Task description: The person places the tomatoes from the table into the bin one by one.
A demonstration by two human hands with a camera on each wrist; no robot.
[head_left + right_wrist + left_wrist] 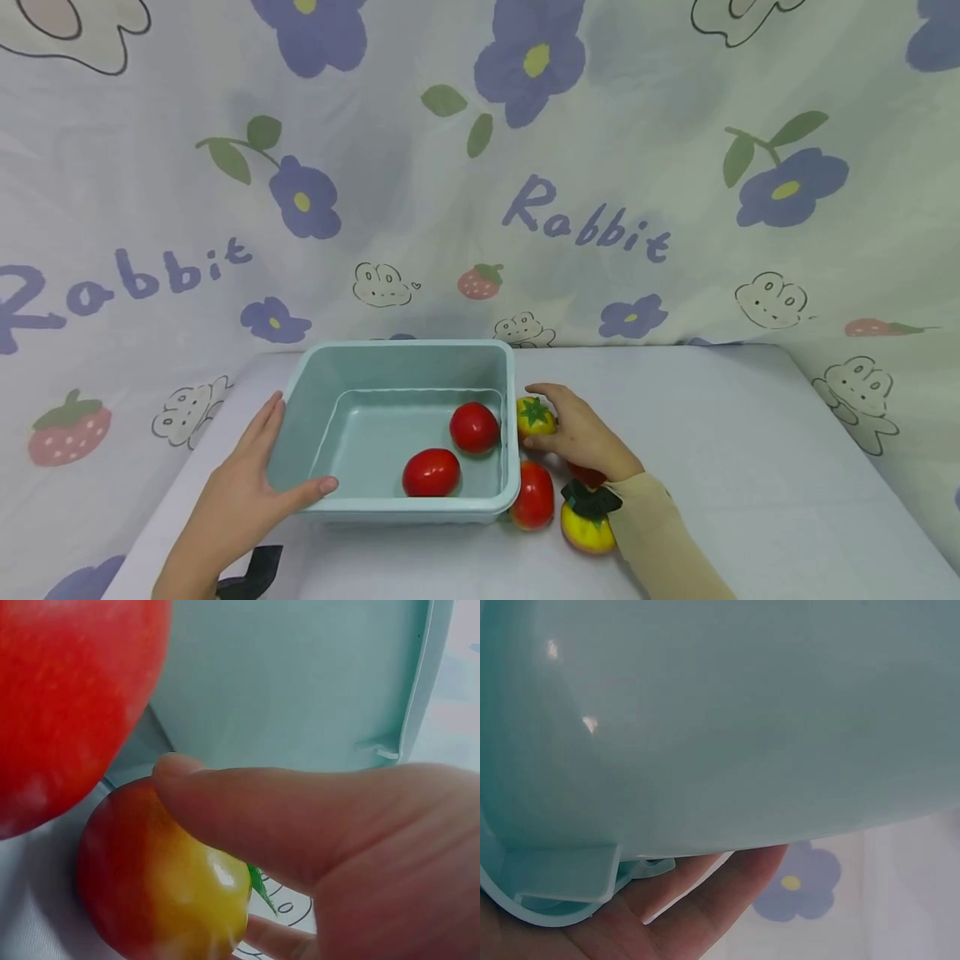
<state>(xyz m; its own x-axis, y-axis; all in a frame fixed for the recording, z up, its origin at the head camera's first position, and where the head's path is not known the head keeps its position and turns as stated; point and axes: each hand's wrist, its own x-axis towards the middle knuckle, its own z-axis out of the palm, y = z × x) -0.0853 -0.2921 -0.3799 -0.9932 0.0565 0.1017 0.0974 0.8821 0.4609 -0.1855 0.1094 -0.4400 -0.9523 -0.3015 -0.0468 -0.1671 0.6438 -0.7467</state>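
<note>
Tabletop (735, 442) — right hand (583, 433) grips fruit (536, 419)

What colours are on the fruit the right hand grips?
The fruit is yellow blending into red; clearest from the right wrist.

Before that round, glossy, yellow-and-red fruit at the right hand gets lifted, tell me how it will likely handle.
The yellow-and-red fruit may roll if pushed, given its rounded sides. Its shiny skin could prove slippery for the right hand. No dent shows on it, so it is probably stiff.
</note>
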